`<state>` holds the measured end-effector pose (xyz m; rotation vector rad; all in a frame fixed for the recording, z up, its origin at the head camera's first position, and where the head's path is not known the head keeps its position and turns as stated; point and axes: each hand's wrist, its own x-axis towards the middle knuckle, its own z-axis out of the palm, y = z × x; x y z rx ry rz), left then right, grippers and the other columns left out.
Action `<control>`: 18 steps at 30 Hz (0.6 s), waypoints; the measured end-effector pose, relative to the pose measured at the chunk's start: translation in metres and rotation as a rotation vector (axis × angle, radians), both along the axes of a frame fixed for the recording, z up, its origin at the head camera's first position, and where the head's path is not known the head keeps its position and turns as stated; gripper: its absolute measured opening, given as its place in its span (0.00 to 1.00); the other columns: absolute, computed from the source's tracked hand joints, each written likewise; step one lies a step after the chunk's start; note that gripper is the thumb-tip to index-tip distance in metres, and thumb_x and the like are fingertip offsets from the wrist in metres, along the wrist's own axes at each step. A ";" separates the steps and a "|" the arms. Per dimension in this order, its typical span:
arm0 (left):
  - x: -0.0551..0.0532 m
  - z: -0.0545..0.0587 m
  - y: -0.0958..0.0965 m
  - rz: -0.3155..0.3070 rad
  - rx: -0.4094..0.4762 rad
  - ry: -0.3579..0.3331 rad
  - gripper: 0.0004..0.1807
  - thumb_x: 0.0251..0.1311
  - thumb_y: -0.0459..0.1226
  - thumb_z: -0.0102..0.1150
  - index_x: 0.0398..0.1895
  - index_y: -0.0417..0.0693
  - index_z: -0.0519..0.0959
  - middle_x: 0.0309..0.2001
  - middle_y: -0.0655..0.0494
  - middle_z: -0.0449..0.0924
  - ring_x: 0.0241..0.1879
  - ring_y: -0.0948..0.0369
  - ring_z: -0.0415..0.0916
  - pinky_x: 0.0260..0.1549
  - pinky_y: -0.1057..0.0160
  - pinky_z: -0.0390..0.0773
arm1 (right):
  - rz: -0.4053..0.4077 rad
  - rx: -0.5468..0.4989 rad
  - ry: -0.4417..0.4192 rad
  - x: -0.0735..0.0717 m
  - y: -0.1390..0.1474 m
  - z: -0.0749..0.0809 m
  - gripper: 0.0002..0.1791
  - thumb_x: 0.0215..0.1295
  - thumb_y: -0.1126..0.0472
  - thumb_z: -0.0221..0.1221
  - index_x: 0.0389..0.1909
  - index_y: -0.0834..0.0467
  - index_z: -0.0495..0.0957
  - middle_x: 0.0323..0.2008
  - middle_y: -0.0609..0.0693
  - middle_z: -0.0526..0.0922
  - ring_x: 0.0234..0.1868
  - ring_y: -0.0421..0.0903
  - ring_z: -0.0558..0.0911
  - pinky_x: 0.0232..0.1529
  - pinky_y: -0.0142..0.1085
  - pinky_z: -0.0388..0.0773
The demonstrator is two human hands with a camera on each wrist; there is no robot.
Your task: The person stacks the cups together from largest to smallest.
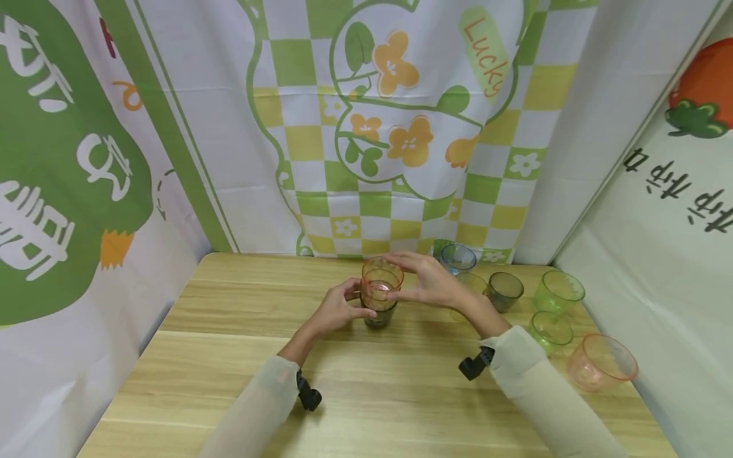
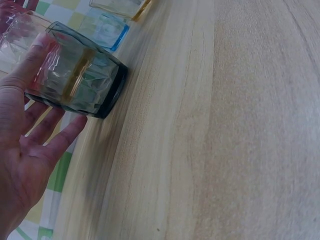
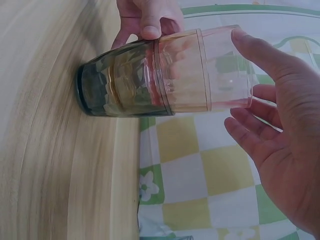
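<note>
A nested stack of clear plastic cups stands near the back middle of the table (image 1: 343,394). At its bottom is a dark grey-green cup (image 3: 97,82), its base right at the tabletop. An amber cup (image 3: 187,75) sits inside that one, and a pink cup (image 3: 227,67) tops the stack, mouth upward. My left hand (image 1: 336,308) holds the dark cup near its rim, thumb on one side and fingers on the other. With thumb and fingertips on opposite sides, my right hand (image 1: 429,280) grips the pink cup close to its rim.
Along the table's right side stand a blue cup (image 1: 458,257), a yellow cup (image 1: 474,282), another dark cup (image 1: 505,294), a large green cup (image 1: 558,289), a smaller green cup (image 1: 551,331) and a wide pink cup (image 1: 601,362). A printed curtain (image 1: 315,210) hangs behind the table.
</note>
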<state>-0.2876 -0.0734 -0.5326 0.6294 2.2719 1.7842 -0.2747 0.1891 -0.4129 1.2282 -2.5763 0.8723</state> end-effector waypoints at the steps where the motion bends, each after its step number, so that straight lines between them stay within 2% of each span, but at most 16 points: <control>1: 0.000 0.000 0.000 0.002 -0.003 0.001 0.38 0.54 0.41 0.84 0.68 0.47 0.77 0.64 0.49 0.81 0.67 0.45 0.78 0.65 0.42 0.79 | -0.002 -0.001 0.002 0.001 0.001 0.000 0.44 0.57 0.54 0.80 0.70 0.69 0.75 0.67 0.68 0.78 0.60 0.63 0.84 0.57 0.54 0.85; 9: 0.001 0.001 0.000 0.001 -0.010 0.004 0.38 0.54 0.41 0.84 0.68 0.48 0.77 0.64 0.49 0.81 0.67 0.44 0.77 0.66 0.41 0.78 | -0.009 -0.017 -0.033 0.009 0.013 0.000 0.44 0.55 0.59 0.81 0.70 0.71 0.74 0.68 0.68 0.77 0.64 0.64 0.81 0.60 0.51 0.84; 14: 0.001 0.000 0.000 0.009 -0.021 0.005 0.38 0.54 0.42 0.84 0.68 0.48 0.77 0.64 0.49 0.81 0.67 0.43 0.77 0.66 0.41 0.77 | -0.042 0.011 -0.019 0.013 0.020 0.000 0.44 0.55 0.59 0.81 0.70 0.70 0.74 0.68 0.69 0.77 0.65 0.66 0.80 0.62 0.57 0.81; 18: 0.001 0.000 0.000 0.014 -0.021 0.008 0.39 0.54 0.42 0.84 0.68 0.47 0.77 0.64 0.49 0.81 0.67 0.43 0.77 0.66 0.41 0.77 | -0.067 0.030 -0.022 0.016 0.027 0.000 0.45 0.56 0.54 0.81 0.71 0.68 0.74 0.68 0.68 0.77 0.68 0.67 0.78 0.66 0.62 0.77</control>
